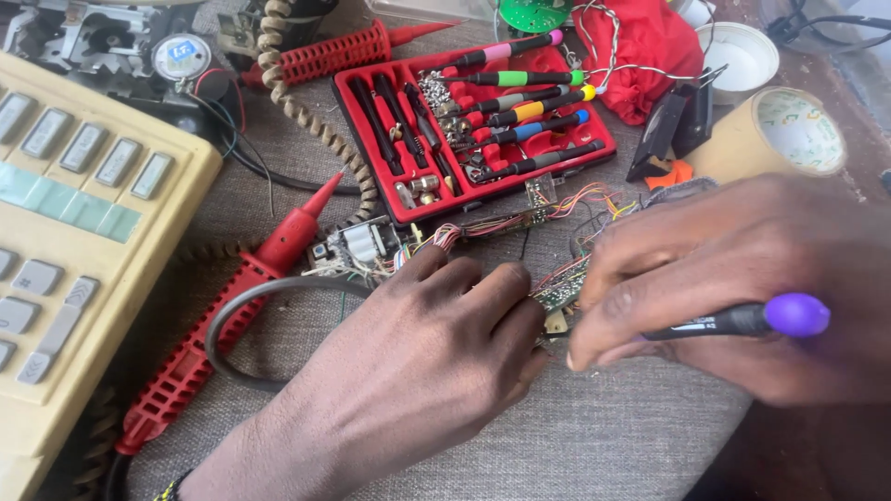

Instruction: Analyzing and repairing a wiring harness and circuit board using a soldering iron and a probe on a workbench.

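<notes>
Head view: left hand [436, 343] presses small circuit board [560, 289] flat on surface; right hand [742, 278] grips purple-capped screwdriver [742, 320]. Board looks light, fragile; best hold by edges, wires [501, 223] thin.

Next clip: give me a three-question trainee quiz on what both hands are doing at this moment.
1. True or false: the right hand holds a black screwdriver with a purple cap.
2. What does the left hand press on? A) the beige keypad housing B) the small circuit board with coloured wires C) the tape roll
3. Fill in: the other screwdrivers lie in a ____ case beyond the hands.

Key: 1 true. 2 B. 3 red.
</notes>
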